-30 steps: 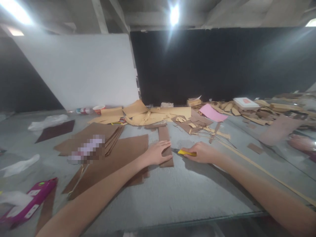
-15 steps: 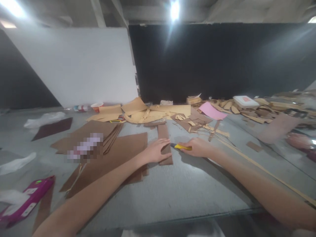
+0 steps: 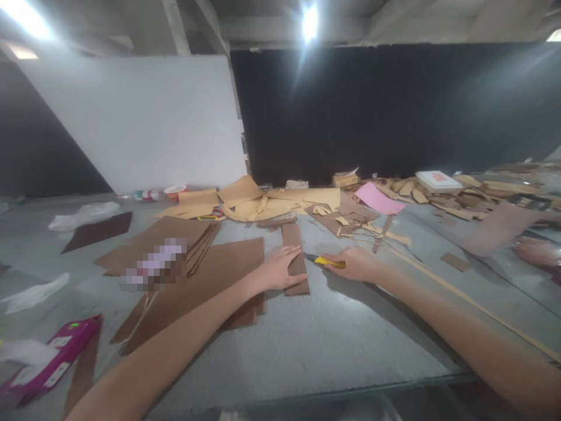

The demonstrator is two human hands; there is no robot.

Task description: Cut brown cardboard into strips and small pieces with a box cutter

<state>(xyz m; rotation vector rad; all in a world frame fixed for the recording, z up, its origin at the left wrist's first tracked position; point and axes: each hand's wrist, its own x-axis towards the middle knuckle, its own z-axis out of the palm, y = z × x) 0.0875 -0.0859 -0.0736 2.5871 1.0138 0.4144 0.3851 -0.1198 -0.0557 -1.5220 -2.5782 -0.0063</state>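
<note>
My left hand [image 3: 283, 269] lies with spread fingers on a narrow brown strip [image 3: 298, 286], pressing it against the grey table. The strip runs away from me, and its far end shows beyond my fingers. In my closed right hand [image 3: 358, 264] is a yellow utility knife [image 3: 328, 262]. Its dark blade points left, and the tip is close to the strip's right edge; I cannot tell whether it touches. Large brown sheets [image 3: 210, 275] lie left of the strip, partly under my left forearm.
Yellowish offcuts [image 3: 280, 200], a pink sheet [image 3: 379, 199] and a white box [image 3: 438, 181] lie along the back. A magenta object [image 3: 72, 345] is at the left. A long thin strip [image 3: 473, 310] crosses the right side. Another person's hand [image 3: 537, 250] is at the far right.
The knife in my right hand has shifted slightly right, so the gap to the strip is a little wider. My left hand stays on the strip. The whole view has moved slightly.
</note>
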